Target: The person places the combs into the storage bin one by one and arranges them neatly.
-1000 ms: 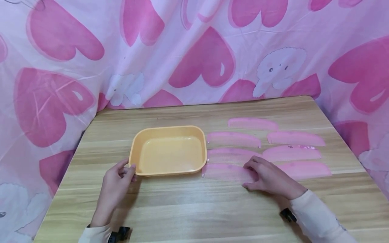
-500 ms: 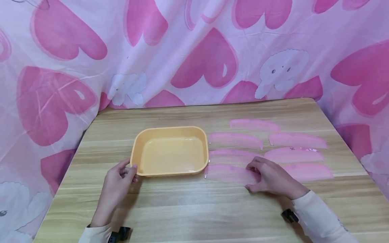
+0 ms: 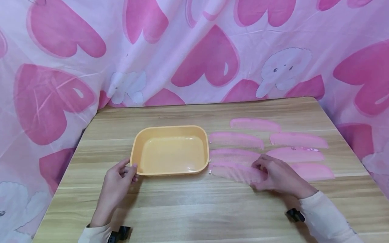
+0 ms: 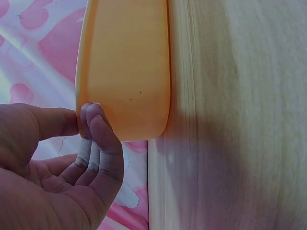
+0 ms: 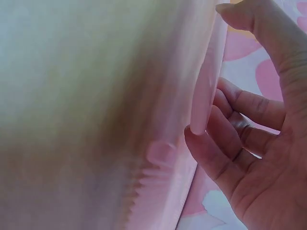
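Dark marks (image 3: pixel 293 149), on a pink comb (image 3: pixel 294 155) — too small to read

Right of the tray (image 3: pixel 170 155), one end of the front comb (image 3: pixel 232 171) is covered by the right hand (image 3: pixel 278 176), lettering (image 3: pixel 293 148) on a farther comb (image 3: pixel 294 155) cannot be read, and the tray is cut off by the left wrist view's top edge.

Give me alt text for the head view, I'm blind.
A right hand grips a pink comb beside six other combs on a wooden table. The left hand pinches a yellow tray by its corner. Pink heart-print cloth hangs behind.
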Motion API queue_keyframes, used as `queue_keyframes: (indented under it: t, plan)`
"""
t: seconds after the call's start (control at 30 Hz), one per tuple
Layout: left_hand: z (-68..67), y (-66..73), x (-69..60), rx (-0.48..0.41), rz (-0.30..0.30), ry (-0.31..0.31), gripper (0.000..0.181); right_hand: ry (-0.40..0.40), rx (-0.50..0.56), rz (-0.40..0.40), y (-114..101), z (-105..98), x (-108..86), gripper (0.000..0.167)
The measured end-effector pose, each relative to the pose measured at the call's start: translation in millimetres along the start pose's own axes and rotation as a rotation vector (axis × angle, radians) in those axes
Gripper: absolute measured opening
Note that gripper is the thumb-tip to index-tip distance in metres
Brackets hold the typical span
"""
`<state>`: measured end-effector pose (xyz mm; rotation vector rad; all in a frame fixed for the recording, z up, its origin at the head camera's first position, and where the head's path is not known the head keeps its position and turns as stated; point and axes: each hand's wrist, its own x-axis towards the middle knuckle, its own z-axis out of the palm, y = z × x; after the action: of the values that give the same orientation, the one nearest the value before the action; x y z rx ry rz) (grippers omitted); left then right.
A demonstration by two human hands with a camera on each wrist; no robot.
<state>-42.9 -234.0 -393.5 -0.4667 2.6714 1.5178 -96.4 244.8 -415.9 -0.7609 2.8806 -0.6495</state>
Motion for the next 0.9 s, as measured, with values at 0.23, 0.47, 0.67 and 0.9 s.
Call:
queue_keyframes:
  t: [0.23,0.47,0.67,0.9]
  plan:
    - [0.2,0.0,0.4,-0.017,0.017,0.003,0.049,0.033,0.004,-0.005,1,-18,2.7,0.049]
    - [1.8,-0.3,0.7,-0.048,0.007,-0.005,0.047,0.117,-0.016,-0.064,-1,-35,13.3,0.042]
    - [2.5,1.7,1.5,-0.024,-0.032,-0.009,0.049,0.125,-0.022,-0.097,-6,-46,29.6,0.041]
    - [0.8,2.4,0.5,-0.027,-0.049,-0.007,0.049,0.086,-0.002,-0.109,-22,-59,59.7,0.042]
